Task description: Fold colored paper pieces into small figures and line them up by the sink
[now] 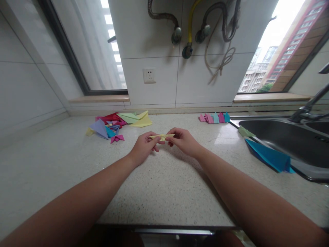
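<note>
A small piece of folded yellow paper [162, 137], long and pointed at both ends, is held level just above the speckled countertop [164, 185]. My left hand [145, 144] pinches its left side between thumb and fingers. On the other side, my right hand [184, 141] grips the right part the same way. Fingertips cover some of the paper's edges. Left of my hands lies a heap of folded paper pieces, among them a lilac paper plane [99, 129], a pink folded piece [117, 138] and a yellow paper plane [142, 119].
Several small pink and blue folded papers [215, 118] stand in a row near the back wall. A large blue paper plane [269, 155] and a pale green folded paper [246, 132] rest along the rim of the sink [277, 133] at right. Pipes and a socket [149, 75] are on the wall.
</note>
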`<move>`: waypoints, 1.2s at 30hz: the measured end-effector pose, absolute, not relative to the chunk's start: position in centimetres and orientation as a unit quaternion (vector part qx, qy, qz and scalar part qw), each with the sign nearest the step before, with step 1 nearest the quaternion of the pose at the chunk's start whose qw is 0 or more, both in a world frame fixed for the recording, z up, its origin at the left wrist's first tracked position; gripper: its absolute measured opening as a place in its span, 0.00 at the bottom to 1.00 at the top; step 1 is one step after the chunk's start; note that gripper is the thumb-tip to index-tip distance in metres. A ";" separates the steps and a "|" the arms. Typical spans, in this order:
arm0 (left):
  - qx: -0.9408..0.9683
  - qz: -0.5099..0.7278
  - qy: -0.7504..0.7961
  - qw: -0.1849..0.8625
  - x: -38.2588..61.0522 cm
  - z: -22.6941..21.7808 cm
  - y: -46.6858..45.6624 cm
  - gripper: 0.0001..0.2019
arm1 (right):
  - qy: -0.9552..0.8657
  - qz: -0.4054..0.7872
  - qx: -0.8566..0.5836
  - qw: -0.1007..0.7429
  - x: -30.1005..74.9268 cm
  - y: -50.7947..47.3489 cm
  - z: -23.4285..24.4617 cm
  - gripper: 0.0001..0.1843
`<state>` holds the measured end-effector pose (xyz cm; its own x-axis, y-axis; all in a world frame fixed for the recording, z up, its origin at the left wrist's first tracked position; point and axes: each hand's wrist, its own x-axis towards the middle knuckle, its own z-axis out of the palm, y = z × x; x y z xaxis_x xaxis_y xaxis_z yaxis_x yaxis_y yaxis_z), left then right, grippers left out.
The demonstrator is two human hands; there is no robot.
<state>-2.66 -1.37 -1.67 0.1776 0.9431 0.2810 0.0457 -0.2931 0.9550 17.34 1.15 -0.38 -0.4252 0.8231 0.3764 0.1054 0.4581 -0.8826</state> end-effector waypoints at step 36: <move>0.639 0.505 0.368 0.448 -1.6 -0.8 -2.8 0.13 | -0.709 0.477 -0.271 0.444 17.1 -0.1 0.6 0.14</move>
<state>-1.63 -2.84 -0.79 0.2194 0.9234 0.3148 0.0183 -0.3265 0.9450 17.07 -0.09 0.62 -0.4585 0.8078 0.3704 -0.0388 0.3982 -0.9165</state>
